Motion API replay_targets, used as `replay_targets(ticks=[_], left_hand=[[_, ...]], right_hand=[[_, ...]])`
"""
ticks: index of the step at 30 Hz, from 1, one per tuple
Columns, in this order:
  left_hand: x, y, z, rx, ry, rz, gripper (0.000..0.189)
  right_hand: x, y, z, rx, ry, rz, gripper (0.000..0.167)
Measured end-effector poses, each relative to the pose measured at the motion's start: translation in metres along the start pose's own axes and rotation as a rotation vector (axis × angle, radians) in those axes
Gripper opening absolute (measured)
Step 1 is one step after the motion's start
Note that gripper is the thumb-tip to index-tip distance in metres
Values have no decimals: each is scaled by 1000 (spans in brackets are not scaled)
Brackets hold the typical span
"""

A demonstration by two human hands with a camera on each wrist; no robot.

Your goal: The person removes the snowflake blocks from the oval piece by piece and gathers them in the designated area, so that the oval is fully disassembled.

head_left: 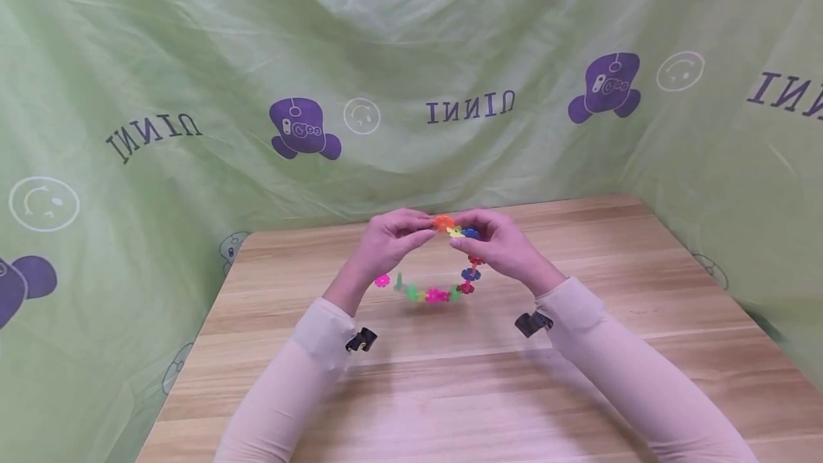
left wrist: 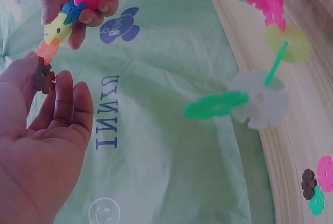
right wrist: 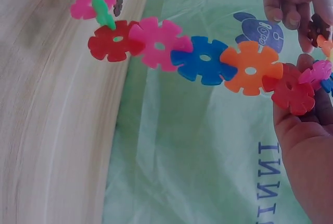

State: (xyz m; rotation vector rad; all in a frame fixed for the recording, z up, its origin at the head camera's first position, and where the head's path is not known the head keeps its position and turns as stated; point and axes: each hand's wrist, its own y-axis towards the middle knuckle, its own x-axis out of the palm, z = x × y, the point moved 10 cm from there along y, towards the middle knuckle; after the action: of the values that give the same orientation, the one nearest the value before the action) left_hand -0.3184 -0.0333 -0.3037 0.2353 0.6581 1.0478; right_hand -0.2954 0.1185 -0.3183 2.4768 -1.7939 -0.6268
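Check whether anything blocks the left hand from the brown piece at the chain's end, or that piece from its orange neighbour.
Nothing visible does: the left hand pinches the brown piece, which touches the orange piece.

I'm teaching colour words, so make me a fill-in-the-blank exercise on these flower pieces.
The left hand pinches a dark brown piece; the piece nearest it is ____.
In the right wrist view, the fully visible blue piece links an orange piece to a ____ one.
Loose on the table lie a pink flower, a brown flower and a ____ flower.
Missing words: orange; pink; green.
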Motion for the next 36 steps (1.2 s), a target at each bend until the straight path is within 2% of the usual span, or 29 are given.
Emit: replay_targets(ticks=[5, 10, 14, 18, 24, 30, 33, 36], left_hand=[[-1, -2, -1, -4, 10, -18, 19], [-4, -4, -7, -25, 38, -12, 23], [-9, -7, -21, -56, 58, 9, 25], [-13, -12, -44, -157, 71, 4, 24], [-15, -24, -86, -323, 167, -47, 27], [-10, -46, -144, -598, 159, -121, 40], [-8, -52, -164, -645, 210, -157, 40], [-7, -51, -174, -579, 368, -210, 34]], right_hand=[[-1, -5, -11, -12, 6, -6, 30], [-8, 0, 11, 8, -19, 6, 31], [-11, 3, 21, 26, -45, 17, 31], [-14, 3, 23, 40, -57, 20, 31], [-19, 2, 22, 44, -62, 32, 32], [-19, -1, 20, 39, -72, 26, 34], [-18, -2, 19, 27, -81, 18, 34], [-18, -3, 18, 19, -84, 19, 33]])
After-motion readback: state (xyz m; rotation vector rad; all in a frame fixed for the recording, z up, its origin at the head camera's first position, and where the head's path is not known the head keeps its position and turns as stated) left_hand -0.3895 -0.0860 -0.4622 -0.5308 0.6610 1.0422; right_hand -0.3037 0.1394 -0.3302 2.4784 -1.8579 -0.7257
